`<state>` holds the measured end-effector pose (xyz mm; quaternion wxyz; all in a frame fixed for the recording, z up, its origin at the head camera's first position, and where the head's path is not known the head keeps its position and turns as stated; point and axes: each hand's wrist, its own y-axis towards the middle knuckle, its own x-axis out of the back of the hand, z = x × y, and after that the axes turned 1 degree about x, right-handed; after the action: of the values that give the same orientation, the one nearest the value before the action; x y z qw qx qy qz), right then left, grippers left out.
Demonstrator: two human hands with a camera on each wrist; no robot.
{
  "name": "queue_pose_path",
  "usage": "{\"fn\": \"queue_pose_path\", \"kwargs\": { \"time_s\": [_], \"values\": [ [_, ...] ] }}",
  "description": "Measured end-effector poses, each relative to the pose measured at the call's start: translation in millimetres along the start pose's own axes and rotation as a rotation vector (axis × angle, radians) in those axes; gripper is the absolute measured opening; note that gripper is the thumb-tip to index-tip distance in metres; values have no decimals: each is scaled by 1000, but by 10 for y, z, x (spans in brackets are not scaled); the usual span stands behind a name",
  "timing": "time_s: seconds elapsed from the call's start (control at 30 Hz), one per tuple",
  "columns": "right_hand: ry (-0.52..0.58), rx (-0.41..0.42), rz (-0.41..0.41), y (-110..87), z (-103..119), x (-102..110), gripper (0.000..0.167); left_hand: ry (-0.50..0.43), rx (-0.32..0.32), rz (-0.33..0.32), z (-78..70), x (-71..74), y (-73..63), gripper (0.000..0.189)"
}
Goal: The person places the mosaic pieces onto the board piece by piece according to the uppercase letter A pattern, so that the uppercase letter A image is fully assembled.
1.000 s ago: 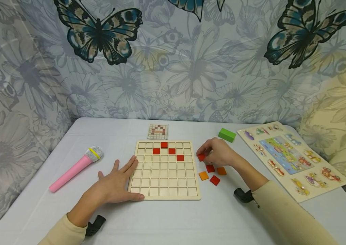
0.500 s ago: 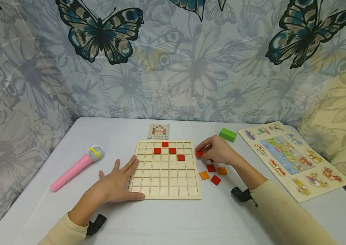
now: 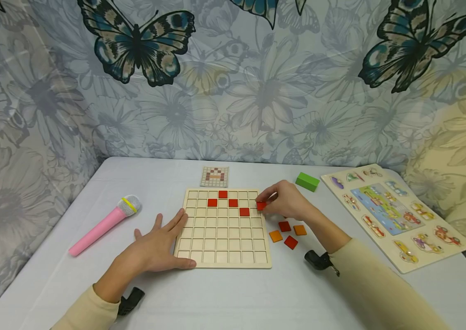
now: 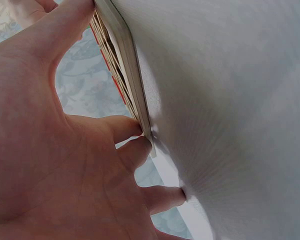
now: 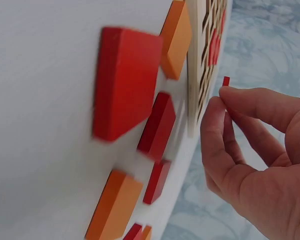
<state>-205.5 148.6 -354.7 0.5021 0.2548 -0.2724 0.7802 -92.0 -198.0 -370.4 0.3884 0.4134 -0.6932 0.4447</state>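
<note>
A square wooden grid board lies mid-table, with several red tiles set in cells of its upper rows, one of them a red tile right of centre. My left hand rests with spread, straight fingers along the board's left edge, thumb at the lower left corner; the left wrist view shows fingertips against the board's side. My right hand pinches a red tile between thumb and fingers at the board's upper right edge. In the right wrist view the pinched red tile shows only a small corner.
Loose red and orange tiles, among them an orange tile, lie right of the board. Behind it is a small pattern card. A green block and a wooden picture puzzle stand right; a pink toy microphone lies left.
My right hand has moved left with the red tile, from beside the board to over its right edge. The left hand has stayed on the board.
</note>
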Motion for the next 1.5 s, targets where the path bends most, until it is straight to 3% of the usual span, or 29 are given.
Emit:
{"fn": "queue_pose_path", "kwargs": {
  "time_s": [0.27, 0.5, 0.73, 1.5],
  "values": [
    [5, 37, 26, 70, 132, -114, 29, 2, 3, 4, -3, 4, 7, 126],
    [28, 7, 39, 135, 243, -230, 29, -6, 4, 8, -12, 7, 12, 126],
    [14, 42, 47, 196, 360, -351, 28, 8, 6, 4, -15, 6, 13, 126],
    [52, 41, 98, 455, 796, -712, 24, -10, 7, 13, -3, 18, -7, 125]
  ]
}}
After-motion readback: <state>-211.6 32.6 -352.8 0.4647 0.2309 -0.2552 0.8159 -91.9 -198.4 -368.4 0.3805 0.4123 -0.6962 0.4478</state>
